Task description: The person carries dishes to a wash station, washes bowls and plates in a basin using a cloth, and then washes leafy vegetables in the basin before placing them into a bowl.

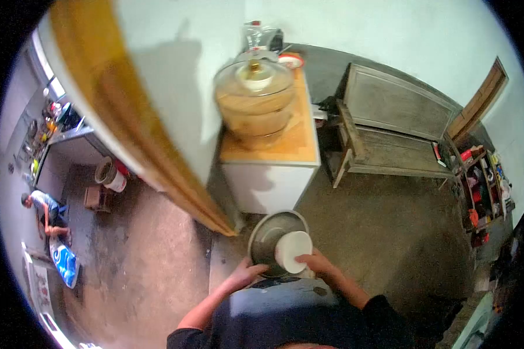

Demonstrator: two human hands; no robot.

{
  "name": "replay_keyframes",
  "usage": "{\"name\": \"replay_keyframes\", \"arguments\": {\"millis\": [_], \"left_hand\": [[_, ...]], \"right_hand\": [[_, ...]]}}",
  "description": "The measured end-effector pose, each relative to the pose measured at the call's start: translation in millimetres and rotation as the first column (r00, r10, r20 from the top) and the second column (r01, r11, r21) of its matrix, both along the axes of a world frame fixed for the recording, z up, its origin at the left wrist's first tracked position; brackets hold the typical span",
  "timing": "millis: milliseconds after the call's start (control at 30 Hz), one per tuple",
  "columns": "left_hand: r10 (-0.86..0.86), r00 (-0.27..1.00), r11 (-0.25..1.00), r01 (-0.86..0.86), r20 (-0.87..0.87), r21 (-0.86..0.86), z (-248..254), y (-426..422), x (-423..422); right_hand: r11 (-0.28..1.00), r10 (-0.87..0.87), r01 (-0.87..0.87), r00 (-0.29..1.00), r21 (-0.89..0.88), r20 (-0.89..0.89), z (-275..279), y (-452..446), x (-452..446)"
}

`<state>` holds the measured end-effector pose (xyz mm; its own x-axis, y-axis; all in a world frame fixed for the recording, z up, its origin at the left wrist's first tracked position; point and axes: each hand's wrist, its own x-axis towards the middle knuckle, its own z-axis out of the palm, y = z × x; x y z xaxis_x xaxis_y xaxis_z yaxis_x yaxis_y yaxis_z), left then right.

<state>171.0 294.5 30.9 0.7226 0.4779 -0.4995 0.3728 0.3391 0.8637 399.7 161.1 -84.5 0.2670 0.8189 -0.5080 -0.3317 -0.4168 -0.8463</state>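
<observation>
A round grey metal pot or basin (262, 247) is held against my front, its open top facing up. My left hand (250, 273) is closed on its near left rim, the thumb over the edge. In my right hand (312, 263) is a white bowl (292, 250), gripped at its right side with the thumb on it. The bowl is over the right part of the pot; whether it touches the pot's inside I cannot tell, nor what is in either one. The fingers under both rims are hidden.
Ahead stands a white cabinet (268, 185) with a wood-coloured top, bearing a large clear lidded container (254, 104). A wooden bench (399, 152) and a cluttered shelf (482, 186) are right. Left are a wooden door frame (140, 128), a bucket (110, 174) and a seated person (46, 209).
</observation>
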Motion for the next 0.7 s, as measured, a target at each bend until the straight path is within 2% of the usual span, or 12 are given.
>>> {"name": "replay_keyframes", "arguments": {"millis": [67,100,133,233,367,400,433,467,500,567,600,700], "left_hand": [[-0.068,0.998,0.996,0.068,-0.005,0.053,-28,-11,62],[-0.070,0.987,0.996,0.060,0.147,0.073,-85,-15,90],[-0.128,0.992,0.992,0.128,-0.006,-0.003,-3,-23,119],[-0.326,0.927,0.945,0.322,0.184,0.051,-34,-27,220],[-0.534,0.820,0.845,0.510,0.205,0.162,-19,-33,296],[-0.600,0.796,0.781,0.561,0.080,0.275,-22,-28,312],[-0.628,0.774,0.761,0.591,0.079,0.266,-22,-21,327],[-0.655,0.751,0.741,0.618,0.080,0.264,-20,-12,343],[-0.680,0.728,0.721,0.642,0.086,0.261,-22,-4,359],[-0.649,0.727,0.761,0.613,0.226,0.213,-39,20,397],[-0.619,0.757,0.785,0.587,0.212,0.197,-33,35,415],[-0.506,0.822,0.860,0.456,0.261,0.230,-44,79,466]], "right_hand": [[0.989,-0.134,0.136,0.990,-0.059,0.039,39,-31,36],[0.969,-0.213,0.215,0.977,-0.118,0.031,65,-44,51],[0.967,-0.254,0.255,0.966,-0.009,0.056,40,-64,76],[0.913,-0.396,0.390,0.917,0.122,0.035,26,-101,151],[0.846,-0.516,0.511,0.856,0.152,-0.003,15,-134,198],[0.820,-0.559,0.554,0.829,0.147,-0.003,12,-137,201],[0.791,-0.601,0.595,0.799,0.141,0.004,23,-135,205],[0.800,-0.600,0.599,0.796,0.037,0.072,41,-132,209],[0.807,-0.590,0.588,0.803,0.046,0.088,33,-130,225],[0.825,-0.564,0.561,0.816,0.061,0.127,8,-129,258],[0.775,-0.632,0.632,0.775,0.021,-0.010,22,-116,270],[0.763,-0.637,0.645,0.762,0.046,-0.117,26,-90,333]]}}
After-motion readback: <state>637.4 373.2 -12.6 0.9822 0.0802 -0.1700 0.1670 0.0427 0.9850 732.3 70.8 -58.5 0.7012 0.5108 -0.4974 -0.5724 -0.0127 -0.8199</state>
